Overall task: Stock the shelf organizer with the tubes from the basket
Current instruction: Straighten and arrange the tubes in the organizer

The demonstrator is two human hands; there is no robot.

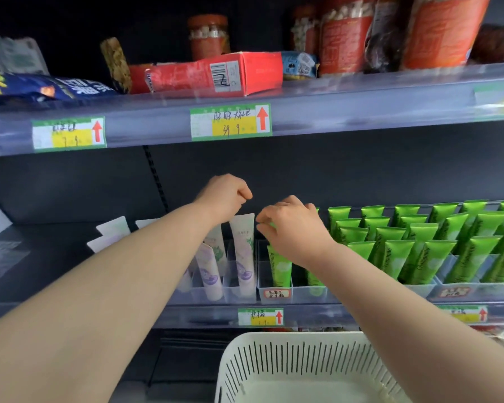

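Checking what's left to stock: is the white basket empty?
Apparently empty: the basket shows a bare floor; its near part is cut off.

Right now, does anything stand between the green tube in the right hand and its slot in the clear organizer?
Nothing visible does. The right hand pinches the green tube by its top, and its lower end already stands inside the organizer compartment, right of the white tube.

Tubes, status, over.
Left hand curled above white tube, grip unclear. Right hand pinching green tube in organizer. Basket shows no tubes. Nothing blocking.
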